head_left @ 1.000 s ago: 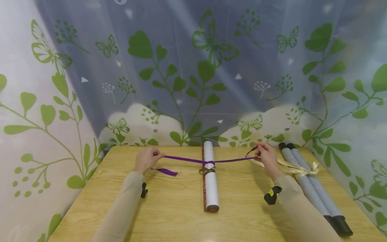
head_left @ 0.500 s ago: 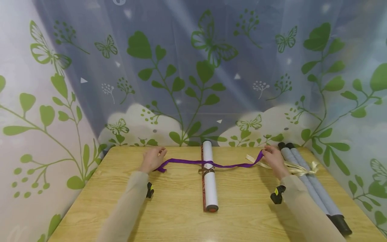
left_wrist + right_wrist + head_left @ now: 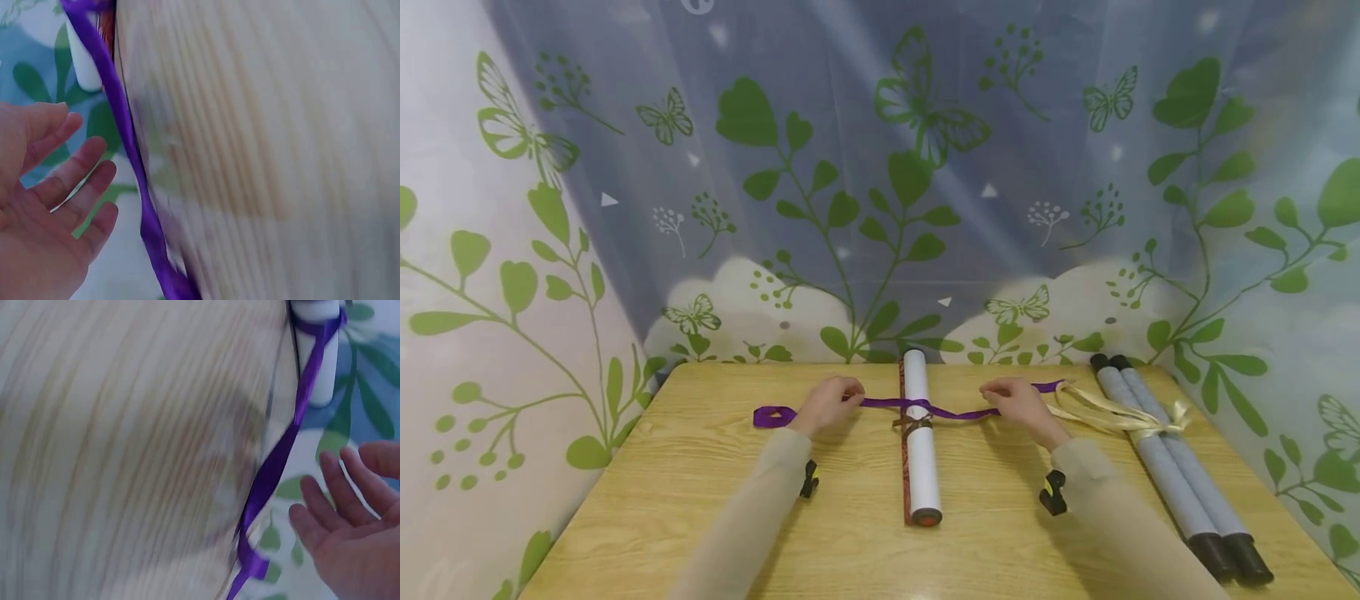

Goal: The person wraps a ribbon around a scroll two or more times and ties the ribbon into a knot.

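A white paper scroll [image 3: 923,475] with a red patterned edge and dark end cap lies lengthwise mid-table, a brown cord [image 3: 912,423] tied about it. Across it runs a purple ribbon [image 3: 883,402], crossed over at the scroll, its ends lying out to both sides. My left hand [image 3: 827,404] hovers left of the scroll; in the left wrist view its fingers are relaxed and apart from the ribbon [image 3: 119,106]. On the other side my right hand [image 3: 1018,406] holds nothing, its fingers loosely bent beside the ribbon [image 3: 272,469] in the right wrist view.
Two grey rolls [image 3: 1180,475] with black ends lie together on the right of the wooden table [image 3: 850,550], bound by a cream ribbon [image 3: 1150,421] with loose tails reaching toward my right hand. A printed curtain [image 3: 850,208] hangs behind the table.
Both hands have let go of the purple ribbon and come inward toward the scroll. The ribbon, taut a second ago, now lies slack, with its left end looped on the table.
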Motion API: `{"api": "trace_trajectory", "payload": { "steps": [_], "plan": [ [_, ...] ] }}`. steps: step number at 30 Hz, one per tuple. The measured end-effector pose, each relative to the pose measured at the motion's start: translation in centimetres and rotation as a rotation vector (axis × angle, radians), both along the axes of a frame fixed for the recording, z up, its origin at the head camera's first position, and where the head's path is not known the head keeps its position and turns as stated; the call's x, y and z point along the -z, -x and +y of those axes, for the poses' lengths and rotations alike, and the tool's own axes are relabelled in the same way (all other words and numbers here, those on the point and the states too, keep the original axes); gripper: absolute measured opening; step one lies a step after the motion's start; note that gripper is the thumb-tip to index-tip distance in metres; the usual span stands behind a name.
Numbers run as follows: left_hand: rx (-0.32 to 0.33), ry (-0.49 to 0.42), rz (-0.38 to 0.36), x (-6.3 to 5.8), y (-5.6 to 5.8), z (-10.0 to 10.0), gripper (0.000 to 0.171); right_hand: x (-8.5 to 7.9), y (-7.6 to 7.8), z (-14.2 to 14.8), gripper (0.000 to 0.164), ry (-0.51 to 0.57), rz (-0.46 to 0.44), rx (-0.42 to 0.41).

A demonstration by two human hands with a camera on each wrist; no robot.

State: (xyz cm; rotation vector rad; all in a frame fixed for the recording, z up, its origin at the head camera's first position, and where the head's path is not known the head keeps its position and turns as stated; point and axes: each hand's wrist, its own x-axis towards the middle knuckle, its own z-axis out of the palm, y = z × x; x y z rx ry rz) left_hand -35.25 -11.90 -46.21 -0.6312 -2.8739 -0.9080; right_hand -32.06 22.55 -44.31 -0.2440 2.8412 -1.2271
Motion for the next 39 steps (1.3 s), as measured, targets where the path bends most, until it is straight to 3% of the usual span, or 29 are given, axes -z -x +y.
{"api": "trace_trajectory", "payload": {
  "steps": [9, 15, 25, 33, 39],
  "plan": [
    [0.079, 0.090, 0.032, 0.8, -0.2, 4.4, 0.026, 1.1, 0.2, -5.1, 0.025, -0.104, 0.133, -0.215],
    [0.084, 0.126, 0.017, 0.8, -0.7, 5.9, 0.021, 1.7, 0.4, -6.9, 0.023, -0.131, 0.107, -0.188],
    [0.093, 0.091, -0.039, 0.9, -0.6, 5.2, 0.018, 2.0, 0.9, -6.3, 0.019, -0.150, 0.198, -0.183],
    [0.100, 0.122, -0.038, 1.2, -0.5, 4.4, 0.019, 1.7, 0.7, -6.4, 0.017, -0.179, 0.174, -0.154],
    [0.103, 0.063, -0.083, 0.9, -0.5, 3.3, 0.021, 1.2, 0.9, -6.3, 0.018, -0.193, 0.165, -0.185]
  ]
}}
